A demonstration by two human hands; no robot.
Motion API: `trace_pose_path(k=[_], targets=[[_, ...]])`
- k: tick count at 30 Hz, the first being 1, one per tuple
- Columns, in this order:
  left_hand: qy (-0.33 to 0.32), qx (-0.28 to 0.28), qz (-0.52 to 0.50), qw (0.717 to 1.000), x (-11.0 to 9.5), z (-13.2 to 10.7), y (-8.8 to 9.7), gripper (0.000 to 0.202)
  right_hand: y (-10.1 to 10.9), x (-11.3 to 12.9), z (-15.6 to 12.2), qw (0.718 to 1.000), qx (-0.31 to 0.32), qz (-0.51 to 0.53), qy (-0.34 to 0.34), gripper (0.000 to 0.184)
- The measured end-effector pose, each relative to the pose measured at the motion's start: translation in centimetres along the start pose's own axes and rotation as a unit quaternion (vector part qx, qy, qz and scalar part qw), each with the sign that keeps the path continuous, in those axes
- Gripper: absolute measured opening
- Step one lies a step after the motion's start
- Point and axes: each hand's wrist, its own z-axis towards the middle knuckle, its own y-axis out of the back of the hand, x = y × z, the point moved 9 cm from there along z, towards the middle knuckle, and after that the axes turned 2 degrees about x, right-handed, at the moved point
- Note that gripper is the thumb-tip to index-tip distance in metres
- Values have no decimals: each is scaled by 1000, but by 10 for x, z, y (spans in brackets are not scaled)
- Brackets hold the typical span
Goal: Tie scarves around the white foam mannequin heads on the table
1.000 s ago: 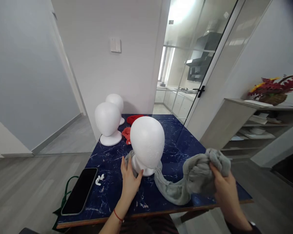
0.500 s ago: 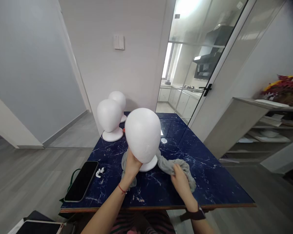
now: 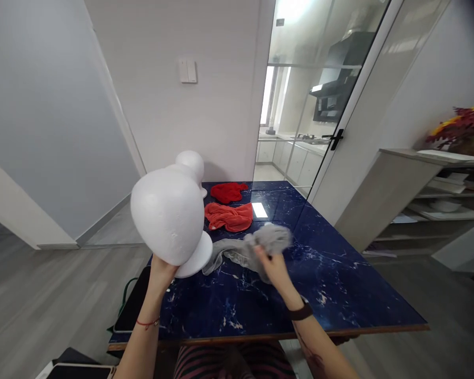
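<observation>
My left hand [image 3: 160, 272] grips a white foam mannequin head [image 3: 168, 216] by its neck and holds it lifted and tilted above the left side of the dark blue marble table [image 3: 339, 295]. Its round base [image 3: 197, 256] points toward the table. My right hand [image 3: 272, 265] is closed on a bunched grey cloth [image 3: 256, 245], whose tail trails left toward the base. Another white foam head [image 3: 190, 162] stands behind, partly hidden.
Two red cloths [image 3: 229, 216] [image 3: 228, 191] lie at the table's far middle. A dark phone [image 3: 134, 310] lies at the front left edge, mostly hidden by my arm. A glass sliding door [image 3: 332, 105] stands behind; shelves [image 3: 438, 205] with flowers at right.
My left hand lifted the foam head off the table and swung it up to the left. The right hand carried the grey cloth toward the table's middle. The red cloths are uncovered.
</observation>
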Motion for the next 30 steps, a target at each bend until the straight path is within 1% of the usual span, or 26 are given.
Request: trace_pose_path(k=[1,3,4,5,6,7,9,10,11,12,14,15,17,18,20,22,24,28,30], targets=[[-5,1,-2,1000,1,2,-3,73,-25,7,0,997,69,-39,19,55],[-14,5,-2,1000,3,6,-7,79,-68,14,-3,973,187,-124,53,66],[-15,7,0,1000,4,7,-8,81,-84,15,-4,962,219,-153,66,69],[-15,9,2,1000,6,8,-9,84,-93,15,-2,958,226,-162,76,68],[-15,11,3,1000,8,7,-10,86,-98,15,2,961,214,-156,81,63],[-16,12,2,1000,9,6,-11,87,-98,14,8,968,190,-141,82,53],[-19,18,-4,1000,14,4,-13,86,-91,6,22,983,135,-104,70,28],[-19,23,-8,1000,16,2,-16,86,-85,0,29,988,112,-91,58,20],[-18,27,-12,999,19,0,-18,86,-77,-7,35,991,94,-87,45,17],[-15,30,-15,999,22,-2,-21,86,-67,-14,41,994,69,-83,30,18],[-9,36,-22,999,28,-4,-27,87,-38,-29,50,999,-18,-49,-4,22],[-6,39,-26,999,30,-6,-30,87,-22,-36,52,997,-72,-21,-16,25],[-3,45,-30,999,33,-7,-35,87,6,-46,52,984,-169,48,-22,32],[-3,49,-31,998,35,-7,-38,88,15,-49,50,976,-203,80,-19,36],[-5,53,-36,998,38,-8,-42,88,23,-53,48,964,-238,116,-15,40],[-3,51,-43,998,43,-8,-42,84,21,-54,47,962,-240,127,-20,41],[4,55,-46,997,49,-9,-42,75,14,-52,48,970,-215,116,-19,41],[15,54,-45,997,55,-14,-41,65,-7,-40,48,990,-131,53,14,44],[21,41,-49,998,56,-15,-39,65,-23,-30,47,997,-68,-5,46,42]])
